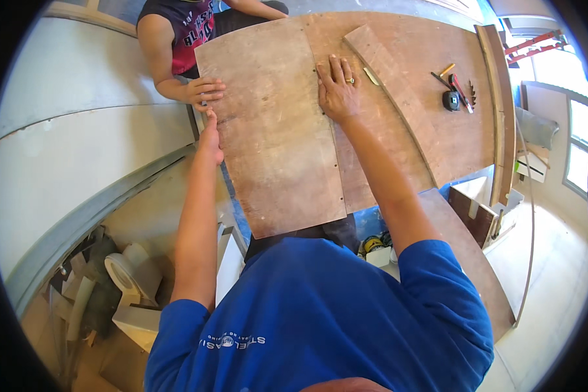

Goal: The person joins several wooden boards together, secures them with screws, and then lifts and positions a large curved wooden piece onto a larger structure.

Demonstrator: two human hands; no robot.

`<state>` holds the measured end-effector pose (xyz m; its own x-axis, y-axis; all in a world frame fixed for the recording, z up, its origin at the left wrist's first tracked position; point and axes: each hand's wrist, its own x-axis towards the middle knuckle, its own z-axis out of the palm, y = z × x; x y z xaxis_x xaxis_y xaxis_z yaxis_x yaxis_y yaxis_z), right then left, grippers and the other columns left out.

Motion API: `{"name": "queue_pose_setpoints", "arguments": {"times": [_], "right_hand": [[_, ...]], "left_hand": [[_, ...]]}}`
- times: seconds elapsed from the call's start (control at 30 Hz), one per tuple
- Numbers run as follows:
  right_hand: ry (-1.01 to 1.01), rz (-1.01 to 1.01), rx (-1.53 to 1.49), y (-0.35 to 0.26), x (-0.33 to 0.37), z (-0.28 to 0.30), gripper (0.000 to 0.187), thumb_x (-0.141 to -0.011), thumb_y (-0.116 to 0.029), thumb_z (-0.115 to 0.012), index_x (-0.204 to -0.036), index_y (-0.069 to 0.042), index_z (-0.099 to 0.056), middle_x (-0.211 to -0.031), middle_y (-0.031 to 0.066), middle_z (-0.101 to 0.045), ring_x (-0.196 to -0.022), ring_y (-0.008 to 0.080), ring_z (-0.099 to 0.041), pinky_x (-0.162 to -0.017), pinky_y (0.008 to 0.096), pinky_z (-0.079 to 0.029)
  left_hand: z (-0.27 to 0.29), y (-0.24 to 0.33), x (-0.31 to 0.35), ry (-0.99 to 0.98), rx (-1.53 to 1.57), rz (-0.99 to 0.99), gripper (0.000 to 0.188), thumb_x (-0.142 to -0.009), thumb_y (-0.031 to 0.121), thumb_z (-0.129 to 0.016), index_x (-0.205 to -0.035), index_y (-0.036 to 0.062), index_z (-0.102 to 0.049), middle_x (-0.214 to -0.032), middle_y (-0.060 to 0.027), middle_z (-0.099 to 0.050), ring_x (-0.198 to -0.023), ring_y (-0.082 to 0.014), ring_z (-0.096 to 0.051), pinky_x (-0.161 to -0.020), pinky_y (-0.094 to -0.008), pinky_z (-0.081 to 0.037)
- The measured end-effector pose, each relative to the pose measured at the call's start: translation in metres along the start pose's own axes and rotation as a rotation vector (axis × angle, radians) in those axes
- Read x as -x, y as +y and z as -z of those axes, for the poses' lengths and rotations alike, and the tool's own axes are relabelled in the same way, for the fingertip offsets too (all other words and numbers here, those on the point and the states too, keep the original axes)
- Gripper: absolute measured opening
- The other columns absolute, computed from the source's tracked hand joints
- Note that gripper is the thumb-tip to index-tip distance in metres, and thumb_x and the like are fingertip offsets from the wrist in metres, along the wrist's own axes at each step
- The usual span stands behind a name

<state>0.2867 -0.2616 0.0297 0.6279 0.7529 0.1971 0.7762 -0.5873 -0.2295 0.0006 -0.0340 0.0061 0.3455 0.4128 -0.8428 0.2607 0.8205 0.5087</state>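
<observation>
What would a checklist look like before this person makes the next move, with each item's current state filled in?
1. Left hand at the left edge of the wooden panel: ok.
2. Left hand's grip: cannot tell; most of its fingers are hidden.
3. Right hand steady, palm down at the panel's right edge: placement ok, pressure cannot tell.
4. Co-worker's hand well clear of the left hand: not ok; it is close by on the same edge.
5. Tape measure and drill bit off the panel: ok; both lie well to its right.
6. Panel fastened down: cannot tell.
</observation>
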Motion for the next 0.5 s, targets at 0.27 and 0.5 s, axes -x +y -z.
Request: {"name": "queue_pose_setpoints", "arguments": {"times": [0.27,0.5], "right_hand": [[-0.005,0.011,-0.009,0.001,-0.002,0.002,0.047,-0.096,-0.033,-0.055,-0.142,-0.026,-0.059,-0.163,0.0132,-0.040,-0.152,0.0403,-0.030,-0.118,0.0572,-0.024],[-0.020,0.016,-0.029,-0.005,-0.007,0.000,0.048,-0.099,-0.037,-0.052,-0.145,-0.024,-0.058,-0.163,0.0131,-0.038,-0.151,0.0400,-0.029,-0.119,0.0578,-0.024]], "left_hand": [[-0.027,0.017,0.028,0.095,-0.006,0.062,0.090,-0.095,0.075,-0.050,-0.156,0.0080,-0.039,-0.155,-0.0125,-0.049,-0.138,-0.0298,-0.051,-0.114,-0.0506,-0.042],[0.036,-0.018,-0.056,0.156,-0.239,-0.013,0.109,-0.089,0.080,-0.056,-0.159,0.0012,-0.031,-0.164,-0.0200,-0.034,-0.149,-0.0347,-0.036,-0.120,-0.0540,-0.029]]}}
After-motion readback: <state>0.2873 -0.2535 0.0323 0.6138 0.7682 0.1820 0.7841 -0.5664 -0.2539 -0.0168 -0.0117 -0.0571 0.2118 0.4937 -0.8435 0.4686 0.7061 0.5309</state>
